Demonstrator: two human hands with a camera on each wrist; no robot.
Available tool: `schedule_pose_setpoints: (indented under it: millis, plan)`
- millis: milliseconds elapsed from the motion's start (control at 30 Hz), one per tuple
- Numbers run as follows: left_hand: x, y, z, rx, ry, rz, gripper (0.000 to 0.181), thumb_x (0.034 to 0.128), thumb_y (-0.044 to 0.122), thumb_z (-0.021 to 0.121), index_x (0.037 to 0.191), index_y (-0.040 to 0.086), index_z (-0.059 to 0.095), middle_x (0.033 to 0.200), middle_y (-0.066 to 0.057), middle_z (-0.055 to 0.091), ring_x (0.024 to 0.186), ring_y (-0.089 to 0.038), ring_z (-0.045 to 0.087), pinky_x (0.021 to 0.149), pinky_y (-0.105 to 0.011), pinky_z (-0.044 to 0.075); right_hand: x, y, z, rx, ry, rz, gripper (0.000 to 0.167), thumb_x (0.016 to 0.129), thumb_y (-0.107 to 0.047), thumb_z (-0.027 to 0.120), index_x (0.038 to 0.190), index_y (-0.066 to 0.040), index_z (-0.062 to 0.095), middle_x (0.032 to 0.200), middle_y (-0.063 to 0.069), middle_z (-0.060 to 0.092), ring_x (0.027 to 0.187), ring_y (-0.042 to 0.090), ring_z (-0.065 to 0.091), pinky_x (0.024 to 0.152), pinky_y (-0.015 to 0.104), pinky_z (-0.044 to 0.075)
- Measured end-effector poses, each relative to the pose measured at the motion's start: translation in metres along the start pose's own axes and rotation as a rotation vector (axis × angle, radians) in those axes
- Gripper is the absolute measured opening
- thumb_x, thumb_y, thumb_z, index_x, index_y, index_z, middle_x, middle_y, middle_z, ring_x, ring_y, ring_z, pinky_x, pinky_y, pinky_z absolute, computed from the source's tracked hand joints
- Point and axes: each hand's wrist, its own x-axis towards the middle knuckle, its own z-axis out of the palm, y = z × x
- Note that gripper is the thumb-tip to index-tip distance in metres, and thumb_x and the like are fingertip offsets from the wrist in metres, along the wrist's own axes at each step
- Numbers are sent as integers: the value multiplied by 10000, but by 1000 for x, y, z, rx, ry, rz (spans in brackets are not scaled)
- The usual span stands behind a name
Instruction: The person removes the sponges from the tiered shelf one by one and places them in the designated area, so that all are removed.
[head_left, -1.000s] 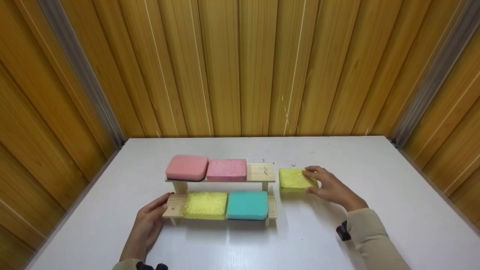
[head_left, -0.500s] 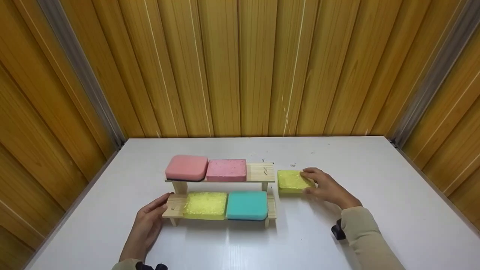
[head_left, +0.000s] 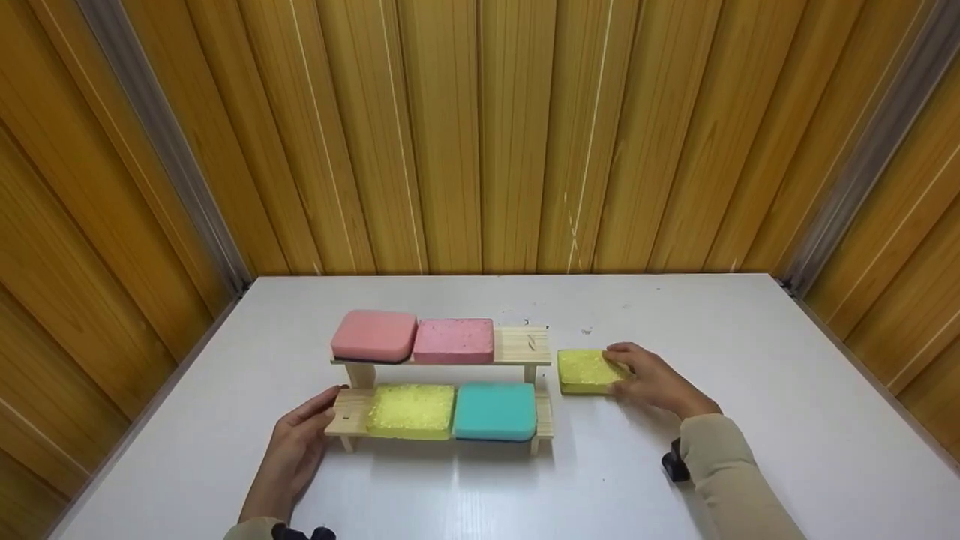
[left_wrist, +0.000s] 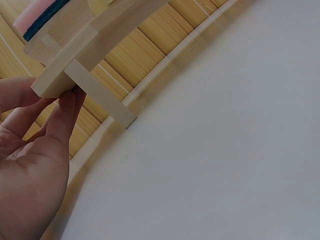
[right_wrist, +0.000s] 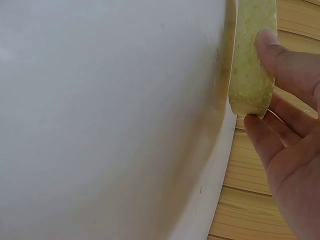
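A two-level wooden rack [head_left: 349, 411] stands on the white table. On its upper board lie a salmon-pink sponge [head_left: 374, 335] at the left and a speckled pink sponge [head_left: 454, 340] beside it; bare wood shows at the right end. The lower board carries a yellow sponge [head_left: 412, 410] and a turquoise sponge [head_left: 495, 409]. My left hand [head_left: 298, 448] grips the lower board's left end, thumb and fingers around it in the left wrist view [left_wrist: 35, 150]. Just right of the rack, my right hand [head_left: 657, 380] pinches another yellow sponge [head_left: 585, 369] [right_wrist: 252, 55] by its right end.
Ribbed wood-patterned walls [head_left: 510, 135] rise behind the table [head_left: 675, 300] and at both sides. Small dark marks dot the tabletop behind the rack. A black strap item [head_left: 676, 462] sits at the right wrist.
The yellow sponge and my right hand have shifted slightly toward the table's front. My left hand, the rack and its sponges stay where they were.
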Motion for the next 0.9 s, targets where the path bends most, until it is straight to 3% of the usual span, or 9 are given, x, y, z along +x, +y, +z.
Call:
schedule_pose_setpoints:
  millis: [167, 600, 900]
  plan:
    - [-1, 1, -1, 4, -1, -2, 539, 904, -21, 552, 1421, -32, 404, 1520, -155, 367, 1052, 50, 595, 1019, -217, 476, 1, 2, 2, 19, -22, 27, 571, 854, -98, 701, 1363, 50, 488, 1444, 258, 407, 1370, 476, 305, 1134, 616, 272]
    - [0, -1, 1, 22, -14, 23, 511, 911, -27, 534, 1410, -37, 425, 1508, -157, 386, 1109, 15, 566, 1024, -210, 467, -4, 4, 2, 42, -38, 3, 618, 836, -141, 732, 1365, 55, 480, 1459, 264, 388, 1367, 486, 301, 1119, 620, 294]
    - [1, -1, 1, 34, 5, 25, 507, 902, -30, 540, 1399, -35, 443, 1500, -155, 402, 1084, 35, 574, 1012, -213, 477, -4, 4, 0, 27, -43, 0, 651, 826, -188, 739, 1375, 43, 474, 1484, 259, 366, 1383, 483, 269, 1135, 628, 248]
